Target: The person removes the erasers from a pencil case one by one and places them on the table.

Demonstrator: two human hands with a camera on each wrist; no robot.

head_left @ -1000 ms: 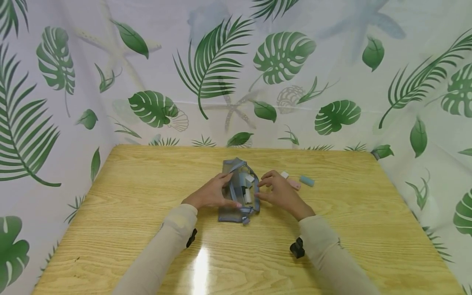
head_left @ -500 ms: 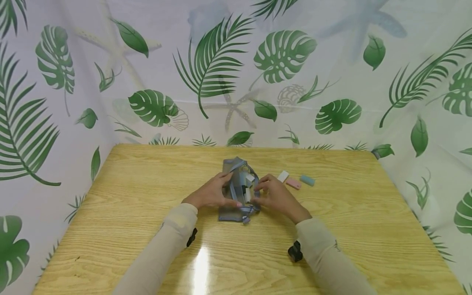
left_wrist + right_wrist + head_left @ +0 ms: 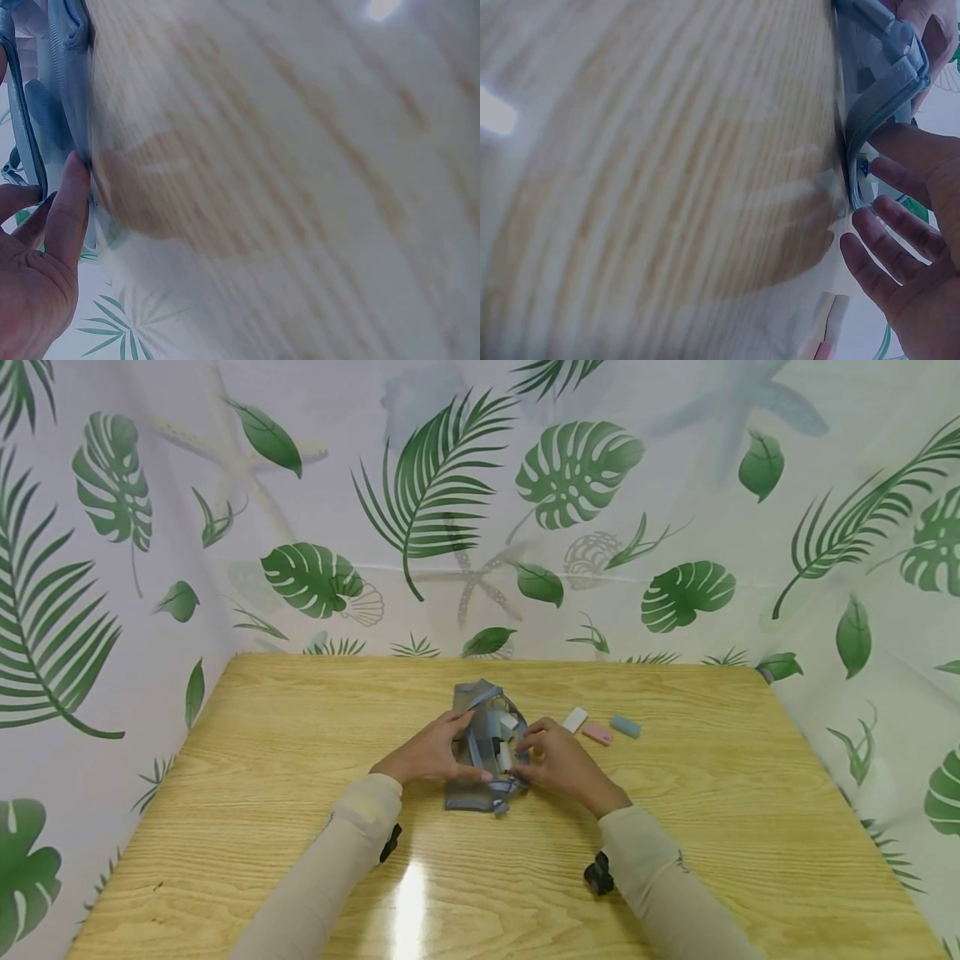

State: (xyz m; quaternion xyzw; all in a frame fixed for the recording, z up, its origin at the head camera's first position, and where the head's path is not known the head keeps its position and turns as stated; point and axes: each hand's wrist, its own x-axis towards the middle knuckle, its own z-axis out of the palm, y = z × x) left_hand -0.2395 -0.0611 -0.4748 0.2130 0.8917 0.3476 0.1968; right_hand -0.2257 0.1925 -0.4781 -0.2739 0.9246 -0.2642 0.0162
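A see-through grey-blue zip pouch [image 3: 467, 793] lies on the table in the head view, its opening turned to the right. Inside show a white block [image 3: 508, 723], a pale oblong piece [image 3: 504, 757] and something dark. My left hand [image 3: 429, 752] holds the pouch from the left, thumb at the near side and fingers at the far side of the opening. At the right rim, my right hand [image 3: 564, 762] has thumb and index finger at the opening. In the right wrist view its other fingers [image 3: 877, 255] are extended and apart; the pouch rim [image 3: 885, 94] partly covers the thumb.
To the right of the pouch lie a small white block [image 3: 575, 720], a pink one [image 3: 597, 733] and a blue one [image 3: 626, 727]. The wooden table [image 3: 300, 710] meets a leaf-printed cloth [image 3: 585, 635] behind and at both sides.
My right hand has moved slightly left, its fingertips now at the pouch opening, and more of the loose white and pink blocks shows. The left hand and pouch have stayed put.
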